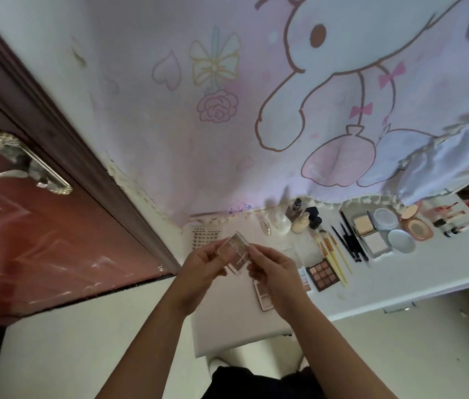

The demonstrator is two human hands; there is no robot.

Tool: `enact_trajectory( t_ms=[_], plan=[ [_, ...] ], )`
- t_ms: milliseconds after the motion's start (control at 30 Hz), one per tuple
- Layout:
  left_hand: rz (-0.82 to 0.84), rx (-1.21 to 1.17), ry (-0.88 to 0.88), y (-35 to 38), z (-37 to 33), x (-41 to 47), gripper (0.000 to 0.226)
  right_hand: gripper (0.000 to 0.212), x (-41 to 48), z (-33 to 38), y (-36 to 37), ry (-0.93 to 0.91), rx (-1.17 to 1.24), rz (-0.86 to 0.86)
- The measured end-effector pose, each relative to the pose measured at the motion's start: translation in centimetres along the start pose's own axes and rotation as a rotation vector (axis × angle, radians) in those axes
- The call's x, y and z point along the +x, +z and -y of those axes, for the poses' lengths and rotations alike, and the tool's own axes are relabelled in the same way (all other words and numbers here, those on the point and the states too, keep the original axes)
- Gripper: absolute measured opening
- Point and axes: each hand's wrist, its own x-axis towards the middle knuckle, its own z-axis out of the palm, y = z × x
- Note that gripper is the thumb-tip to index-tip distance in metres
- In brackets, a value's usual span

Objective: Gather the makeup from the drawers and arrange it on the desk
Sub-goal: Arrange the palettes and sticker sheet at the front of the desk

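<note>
Clear plastic palette [234,251], held tilted in the air between both hands, above the left end of the desk [400,279]. Your left hand [201,264] pinches its left edge and your right hand [273,272] pinches its lower right edge, so the case lies just past both sets of fingertips. To place it well, level it first, then lower it flat near the brown eyeshadow palette [323,274], with its edges parallel to the brushes [334,256] and the compacts [377,228] laid in rows.
</note>
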Motion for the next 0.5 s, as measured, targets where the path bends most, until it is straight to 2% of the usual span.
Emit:
enact_trajectory(
  t_ms=[133,267,400,500],
  plan=[
    [0.03,-0.237,0.103,2.3,-1.6,-1.7,0.064,0.02,-1.7,3.8,-0.4,0.047,0.024,0.101],
    [0.014,-0.384,0.13,5.2,-1.9,-3.0,0.085,0.022,-3.6,5.9,-2.7,0.052,-0.024,0.171],
    [-0.015,-0.487,0.125,9.0,-1.6,-3.8,0.077,0.015,-4.7,6.8,-5.5,-0.132,-0.322,0.163],
    [-0.092,-0.522,0.121,11.0,-0.9,-4.1,0.073,0.014,-5.4,7.1,-7.1,-0.272,-0.423,0.193]
  ],
)
